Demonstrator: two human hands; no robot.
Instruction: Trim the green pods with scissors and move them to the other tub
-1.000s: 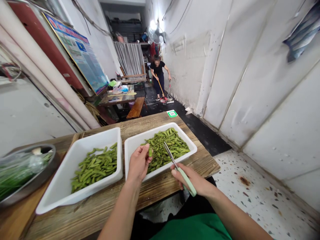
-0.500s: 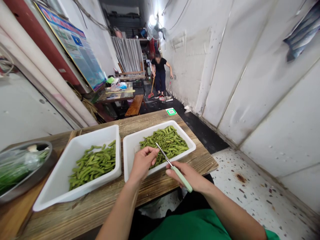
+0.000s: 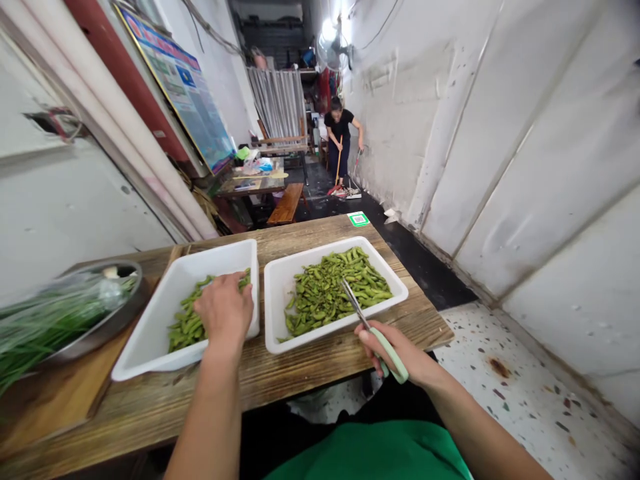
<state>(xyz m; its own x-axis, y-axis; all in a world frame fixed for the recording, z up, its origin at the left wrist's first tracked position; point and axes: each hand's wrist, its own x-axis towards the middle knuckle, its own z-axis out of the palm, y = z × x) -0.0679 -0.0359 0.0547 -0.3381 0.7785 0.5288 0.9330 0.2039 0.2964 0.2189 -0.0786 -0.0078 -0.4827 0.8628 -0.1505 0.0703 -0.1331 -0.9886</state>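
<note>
In 1 hand [image 3: 403, 343] (the right), scissors [image 3: 359, 309], long axis diagonal, tips forward-left

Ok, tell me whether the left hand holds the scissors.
No, the right hand holds the green-handled scissors, while the left hand is over the left tray.

Lighting: bright overall. Lamp [image 3: 329, 30], high beyond the worktop [image 3: 310, 367]: burnt out to white, its glare spread around it. Worktop: evenly lit, without hard highlights. Trays [image 3: 271, 300] on the worktop: inner walls softly shaded; pods [image 3: 345, 287] fairly clearly rendered. Recess [image 3: 270, 33] far beyond the worktop: left dim. Greens [image 3: 65, 327] at the worktop's left end: blurred and stretched. Wall [image 3: 525, 167] right of the worktop: tilted by wide-angle distortion, faintly sheened.
</note>
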